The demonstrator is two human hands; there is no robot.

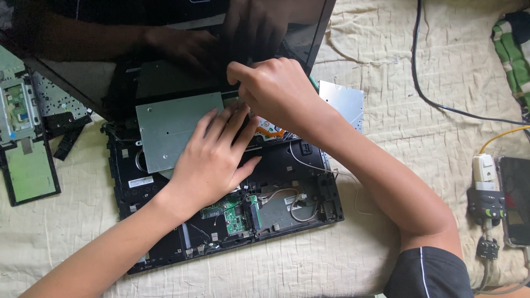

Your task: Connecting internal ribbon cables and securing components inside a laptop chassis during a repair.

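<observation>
1. Hands work inside the opened laptop base on the bedsheet.
2. Our left hand lies flat, fingers spread, pressing the grey metal plate.
3. Our right hand is clenched, pinching something hidden at the plate's far edge.
4. We judge the plate is being seated or freed; next calls for steady pressure.

Flat grey brushed-metal drive plate, matt. Black opened plastic laptop base, dull finish. Glossy black laptop screen, mirror-like reflections. Green glossy circuit board. Cream quilted cloth bedsheet, wrinkled, soft. Shiny silver metal sheet.
</observation>
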